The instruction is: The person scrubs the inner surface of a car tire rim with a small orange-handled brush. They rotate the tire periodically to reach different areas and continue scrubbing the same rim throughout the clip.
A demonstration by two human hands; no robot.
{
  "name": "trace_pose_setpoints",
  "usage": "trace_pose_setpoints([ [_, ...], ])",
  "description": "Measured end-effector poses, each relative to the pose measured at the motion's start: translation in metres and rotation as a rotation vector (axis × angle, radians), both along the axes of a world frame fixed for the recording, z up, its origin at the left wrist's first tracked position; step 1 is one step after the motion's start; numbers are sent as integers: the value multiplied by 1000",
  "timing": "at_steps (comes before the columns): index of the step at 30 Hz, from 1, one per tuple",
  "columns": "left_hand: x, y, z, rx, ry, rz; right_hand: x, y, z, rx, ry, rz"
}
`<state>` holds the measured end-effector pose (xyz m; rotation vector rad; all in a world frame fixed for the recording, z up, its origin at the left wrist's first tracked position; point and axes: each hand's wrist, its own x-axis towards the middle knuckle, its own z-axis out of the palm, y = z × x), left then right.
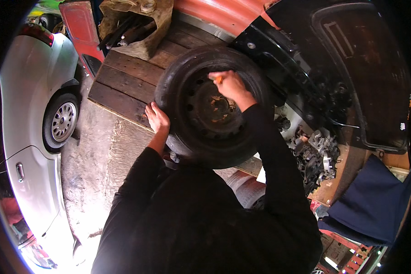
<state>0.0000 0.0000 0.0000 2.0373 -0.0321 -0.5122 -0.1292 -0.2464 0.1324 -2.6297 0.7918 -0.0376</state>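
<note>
A black tyre on a dark, rusty steel wheel [210, 130] lies flat on a wooden plank bench. My right hand [233, 89] is over the upper part of the wheel, closed around a small orange object [219, 79]. Most of that object is hidden by the fingers, and the fingertips are slightly blurred. At the tyre's left side, my left hand [158, 119] rests with its fingers stretched out against or just beside the outer wall. Brownish flakes or rust patches [219, 98] show around the wheel's centre.
A worn cut-open container [146, 43] with dark tools stands on the planks [123, 86]. Left is a silver car [32, 105]. On the right are a black car panel [360, 68], metal engine parts [322, 157] and dark blue cloth [370, 201]. Another tyre [246, 189] sits below the bench.
</note>
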Motion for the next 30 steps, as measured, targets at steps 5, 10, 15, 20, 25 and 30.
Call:
trace_pose_setpoints([
  [5,3,2,-7,24,-129,100,22,39,8,214,-106,53],
  [10,2,0,-6,-18,-166,97,42,65,-22,331,-146,-161],
  [15,0,0,-16,3,-140,73,47,77,-41,212,-405,-409],
  [20,-2,-2,-6,-23,-115,73,37,83,-63,217,-385,-443],
  [25,3,2,1,-13,-120,59,24,73,-35,213,-453,-465],
  [30,2,2,2,-11,-109,45,19,69,-39,296,-371,-389],
])
